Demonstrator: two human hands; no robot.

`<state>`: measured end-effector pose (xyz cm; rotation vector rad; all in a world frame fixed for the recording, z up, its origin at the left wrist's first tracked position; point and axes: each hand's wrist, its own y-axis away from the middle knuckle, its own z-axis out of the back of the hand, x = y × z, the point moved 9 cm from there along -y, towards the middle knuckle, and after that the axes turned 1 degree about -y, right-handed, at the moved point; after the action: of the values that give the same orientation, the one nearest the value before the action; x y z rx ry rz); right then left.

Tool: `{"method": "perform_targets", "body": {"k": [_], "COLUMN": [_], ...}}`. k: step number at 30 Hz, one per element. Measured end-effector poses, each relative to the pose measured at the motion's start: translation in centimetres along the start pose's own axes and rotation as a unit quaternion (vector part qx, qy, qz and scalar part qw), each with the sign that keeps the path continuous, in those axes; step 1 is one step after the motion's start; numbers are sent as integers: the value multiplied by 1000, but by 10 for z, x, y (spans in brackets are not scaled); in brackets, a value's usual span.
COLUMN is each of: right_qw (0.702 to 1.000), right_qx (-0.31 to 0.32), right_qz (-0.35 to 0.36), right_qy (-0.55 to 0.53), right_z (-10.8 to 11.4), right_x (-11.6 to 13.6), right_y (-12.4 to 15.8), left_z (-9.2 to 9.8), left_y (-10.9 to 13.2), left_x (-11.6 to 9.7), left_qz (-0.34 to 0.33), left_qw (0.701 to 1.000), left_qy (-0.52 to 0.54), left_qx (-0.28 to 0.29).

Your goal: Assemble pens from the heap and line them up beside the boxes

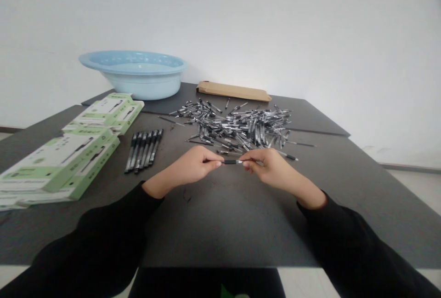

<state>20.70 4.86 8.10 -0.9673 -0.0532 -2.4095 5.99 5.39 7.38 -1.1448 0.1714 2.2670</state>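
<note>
Between my two hands a pen (232,162) with a black grip is held level above the dark table. My left hand (197,165) pinches its left end, and my right hand (265,163) pinches the other end, which my fingers partly hide. Just beyond my hands lies a loose heap of pens and pen parts (241,125), clear with black grips. To the left of my left hand, several capped pens (143,151) lie side by side in a row.
Flat green-and-white pen boxes (65,155) are stacked along the table's left side. A light blue basin (138,77) stands at the back left. A long brown cardboard piece (234,91) lies behind the heap, near the wall. The dark table (220,233) extends toward me.
</note>
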Motion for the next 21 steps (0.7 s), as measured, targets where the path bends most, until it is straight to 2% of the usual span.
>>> {"method": "perform_targets", "body": {"k": [3,13,16,18,19,21], "right_qw": [1000,999,995,987,982,976], "right_qx": [-24,-34,-58,-91,-107,-124], "right_qz": [6,15,11,8,6,-9], "right_qy": [-10,-40,-86,-131,-152,-182], "right_z": [2,1,8,15,17,17], "right_x": [2,6,6,1,-3,-13], "right_y": [1,4,1,-2,-3,-6], "left_z": [-4,-2,7,27,42,77], "left_y": [0,-1,-4,-5,-4,4], "left_x": [4,6,12,19,23,35], "left_qz": [9,15,26,29,25,19], "left_qw": [1000,999,997,992,985,951], "left_qy": [0,29,70,112,139,203], "left_qx": [28,20,7,-52,-102,-231]}}
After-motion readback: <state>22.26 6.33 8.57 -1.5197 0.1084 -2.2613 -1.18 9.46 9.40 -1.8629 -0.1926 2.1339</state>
